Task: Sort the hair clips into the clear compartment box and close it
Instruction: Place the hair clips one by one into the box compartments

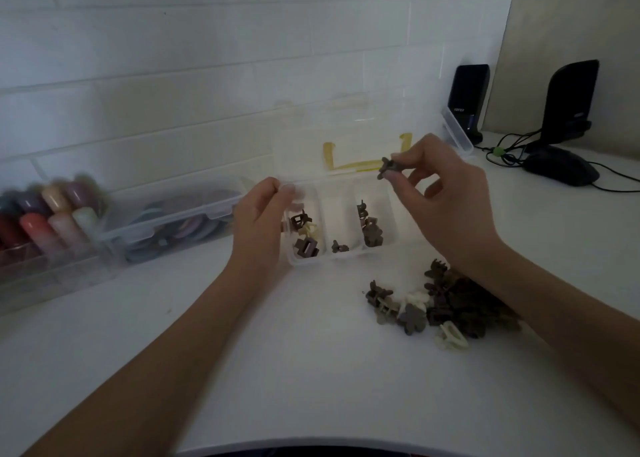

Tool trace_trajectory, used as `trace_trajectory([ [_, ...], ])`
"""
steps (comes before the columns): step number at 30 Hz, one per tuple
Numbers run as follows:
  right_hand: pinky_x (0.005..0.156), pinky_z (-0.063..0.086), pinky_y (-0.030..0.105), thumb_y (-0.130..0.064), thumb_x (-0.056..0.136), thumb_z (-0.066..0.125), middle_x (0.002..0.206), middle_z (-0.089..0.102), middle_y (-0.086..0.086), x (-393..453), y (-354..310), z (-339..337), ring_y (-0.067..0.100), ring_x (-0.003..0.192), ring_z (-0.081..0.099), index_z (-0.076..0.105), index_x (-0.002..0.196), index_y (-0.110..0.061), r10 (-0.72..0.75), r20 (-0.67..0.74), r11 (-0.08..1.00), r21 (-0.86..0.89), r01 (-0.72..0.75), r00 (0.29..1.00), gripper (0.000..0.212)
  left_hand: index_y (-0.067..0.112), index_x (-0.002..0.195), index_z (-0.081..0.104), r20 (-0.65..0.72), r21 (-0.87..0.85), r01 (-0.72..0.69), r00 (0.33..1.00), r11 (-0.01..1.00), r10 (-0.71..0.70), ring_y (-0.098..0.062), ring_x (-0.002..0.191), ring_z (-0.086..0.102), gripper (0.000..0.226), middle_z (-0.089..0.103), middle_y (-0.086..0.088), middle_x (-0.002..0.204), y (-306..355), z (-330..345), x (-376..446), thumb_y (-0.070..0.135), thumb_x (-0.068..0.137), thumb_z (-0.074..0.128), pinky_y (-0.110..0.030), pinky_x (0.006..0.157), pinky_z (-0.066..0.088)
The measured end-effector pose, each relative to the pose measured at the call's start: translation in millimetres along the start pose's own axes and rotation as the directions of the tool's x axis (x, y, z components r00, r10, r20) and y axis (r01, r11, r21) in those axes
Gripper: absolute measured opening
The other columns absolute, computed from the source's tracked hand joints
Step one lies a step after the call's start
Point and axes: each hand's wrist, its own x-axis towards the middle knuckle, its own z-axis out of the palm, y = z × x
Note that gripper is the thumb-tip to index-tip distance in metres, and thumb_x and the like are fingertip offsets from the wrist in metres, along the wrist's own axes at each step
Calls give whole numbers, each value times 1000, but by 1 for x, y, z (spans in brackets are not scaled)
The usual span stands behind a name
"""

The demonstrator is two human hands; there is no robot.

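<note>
The clear compartment box (346, 258) stands open on the white table, its lid (346, 134) tipped back against the wall. A few dark and cream clips lie in its left (304, 238), middle (339, 247) and right (371, 231) compartments. My left hand (263, 221) grips the box's left end, thumb on its rim. My right hand (446, 200) hovers above the box's right side and pinches a small dark flower-shaped hair clip (387, 167) between thumb and fingers. A pile of brown, grey and cream hair clips (446, 304) lies on the table below my right wrist.
At the left stand a clear organiser with coloured rounded items (52, 214) and a closed clear case of hair bands (176, 214). Two black speakers (467, 99), cables and a black mouse (561, 165) sit at the back right. The table's front edge (311, 448) runs close to me.
</note>
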Motion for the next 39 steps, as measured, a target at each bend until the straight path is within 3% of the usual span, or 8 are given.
trace_trajectory([
  [3, 57, 52, 36, -19, 83, 69, 86, 68, -9, -1, 12, 1, 12, 76, 61, 62, 83, -12, -120, 60, 988, -91, 125, 991, 10, -2, 74, 52, -17, -14, 30, 999, 999, -31, -9, 66, 58, 20, 50, -13, 73, 4, 2, 0, 7, 92, 48, -19, 59, 44],
  [9, 63, 41, 27, -11, 81, 69, 77, 64, 2, -4, 16, 8, 22, 70, 54, 63, 73, -9, -426, 212, 838, -276, 472, 880, 10, -14, 85, 51, -11, -58, 68, 998, 996, -69, -22, 76, 55, 37, 51, -15, 81, 2, 0, 1, 23, 83, 51, -30, 62, 43],
  [15, 65, 24, 32, -17, 78, 59, 71, 65, -5, 0, 12, 10, 24, 71, 55, 71, 65, -20, -406, 403, 689, -455, 565, 820, 18, -12, 85, 53, 9, -51, 21, 1000, 998, -20, -16, 74, 62, 34, 56, -16, 81, 4, 4, -4, 22, 82, 48, -26, 61, 47],
  [20, 66, 22, 32, -13, 77, 59, 73, 67, -10, 2, 14, 14, 20, 74, 49, 70, 67, -24, -276, 513, 694, -479, 537, 813, 18, -8, 83, 51, -5, -43, 55, 998, 998, -56, -20, 78, 63, 34, 54, -16, 81, 0, 4, -2, 25, 83, 49, -29, 61, 44],
  [25, 77, 27, 28, -27, 85, 52, 78, 72, -12, 0, 14, 6, 12, 72, 48, 74, 88, -26, -193, 483, 858, -340, 386, 854, 22, -16, 84, 52, -24, -11, 3, 1000, 1000, -3, -12, 68, 54, 35, 53, -22, 78, 2, 5, -3, 18, 87, 47, -14, 58, 42],
  [31, 85, 35, 29, -27, 87, 54, 60, 66, -11, 3, 11, -9, 6, 55, 59, 74, 93, -25, -346, 323, 858, -271, 436, 881, 21, -6, 86, 60, -42, -14, 41, 998, 999, -42, 6, 59, 53, 23, 57, -8, 76, 1, 9, 1, 4, 95, 42, -4, 58, 41],
  [36, 87, 33, 28, -31, 89, 49, 76, 66, -19, -12, 13, -48, -8, 68, 52, 72, 95, -25, -275, 375, 900, -225, 374, 885, 24, 2, 79, 62, -66, -8, 105, 992, 994, -105, 0, 67, 56, 25, 61, 2, 76, -9, 7, 7, 13, 95, 46, -15, 65, 43],
  [39, 85, 37, 38, -40, 91, 38, 88, 63, -15, -42, 24, -76, 8, 86, 54, 67, 96, -28, -61, 314, 925, -338, 172, 948, 31, 2, 87, 61, -36, 51, 64, 997, 997, -62, 7, 67, 56, 18, 59, 2, 80, -10, 8, 3, 9, 95, 46, -7, 63, 42],
])
